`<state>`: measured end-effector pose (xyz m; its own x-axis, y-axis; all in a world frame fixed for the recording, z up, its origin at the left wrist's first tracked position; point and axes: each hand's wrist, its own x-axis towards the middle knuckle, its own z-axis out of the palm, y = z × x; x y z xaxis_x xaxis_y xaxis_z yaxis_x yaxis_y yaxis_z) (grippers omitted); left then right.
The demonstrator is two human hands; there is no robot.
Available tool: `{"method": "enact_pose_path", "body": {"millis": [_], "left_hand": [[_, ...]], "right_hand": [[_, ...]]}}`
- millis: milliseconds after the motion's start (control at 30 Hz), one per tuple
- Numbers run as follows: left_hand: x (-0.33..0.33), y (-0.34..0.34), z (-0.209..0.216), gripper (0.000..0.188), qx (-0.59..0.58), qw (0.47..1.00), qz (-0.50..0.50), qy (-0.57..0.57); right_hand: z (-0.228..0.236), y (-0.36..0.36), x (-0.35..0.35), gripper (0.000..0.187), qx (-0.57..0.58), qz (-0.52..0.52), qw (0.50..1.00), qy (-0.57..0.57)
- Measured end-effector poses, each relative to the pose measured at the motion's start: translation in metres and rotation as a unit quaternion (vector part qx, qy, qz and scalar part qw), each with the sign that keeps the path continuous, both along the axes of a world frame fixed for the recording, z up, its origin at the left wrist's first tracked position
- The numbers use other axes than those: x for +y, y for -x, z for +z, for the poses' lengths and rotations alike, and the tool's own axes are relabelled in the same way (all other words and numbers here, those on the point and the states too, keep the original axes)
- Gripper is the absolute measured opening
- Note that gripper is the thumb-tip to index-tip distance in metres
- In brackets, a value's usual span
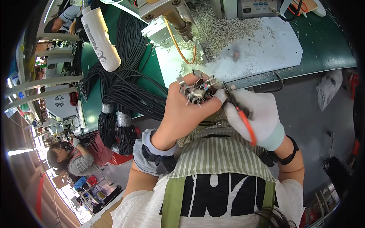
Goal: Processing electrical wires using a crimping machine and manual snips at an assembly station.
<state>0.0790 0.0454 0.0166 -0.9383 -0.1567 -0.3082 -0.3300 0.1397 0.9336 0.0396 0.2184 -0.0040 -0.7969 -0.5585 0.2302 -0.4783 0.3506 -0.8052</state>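
My left hand (182, 110) is closed around a bundle of black cable ends. At its top the metal connectors (198, 90) stick out in a cluster, with bits of coloured wire between them. A white cover sits on the thumb tip. In a white glove, my right hand (256, 114) grips red-handled cutters (246, 125), whose dark jaws point up beside the cluster. Whether the jaws touch a connector I cannot tell. The long black cables (133, 91) run from the bundle to the left across the green bench.
A bench machine (178, 22) with an orange-yellow tube stands ahead. Small metal scraps (228, 34) litter the white board (266, 53) on the green bench (327, 49). A white lamp (100, 40) hangs at left. A grey box (258, 8) stands at the back. Another person (76, 157) sits at far left.
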Motion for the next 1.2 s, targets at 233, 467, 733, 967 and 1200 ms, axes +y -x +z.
{"method": "enact_pose_path", "body": {"millis": [233, 467, 733, 967, 1200], "left_hand": [[-0.052, -0.005, -0.028, 0.012, -0.08, 0.977, 0.044, -0.194], [-0.074, 0.042, -0.047, 0.01, -0.043, 0.947, 0.108, -0.301], [-0.08, 0.074, -0.044, 0.015, -0.029, 0.994, 0.002, -0.102], [-0.072, 0.069, -0.038, 0.02, 0.022, 0.999, 0.018, 0.018], [-0.072, 0.068, -0.044, 0.019, 0.085, 0.992, -0.023, 0.088]], "right_hand": [[-0.02, 0.007, 0.013, 0.01, -0.144, 0.113, 0.983, 0.02], [-0.004, 0.066, -0.018, 0.029, -0.302, 0.015, 0.952, 0.039], [-0.022, 0.111, -0.059, 0.025, -0.376, 0.09, 0.921, 0.052], [-0.032, 0.119, -0.06, 0.024, -0.389, 0.143, 0.906, 0.091], [-0.039, 0.124, -0.057, 0.018, -0.299, 0.198, 0.931, 0.075]]}}
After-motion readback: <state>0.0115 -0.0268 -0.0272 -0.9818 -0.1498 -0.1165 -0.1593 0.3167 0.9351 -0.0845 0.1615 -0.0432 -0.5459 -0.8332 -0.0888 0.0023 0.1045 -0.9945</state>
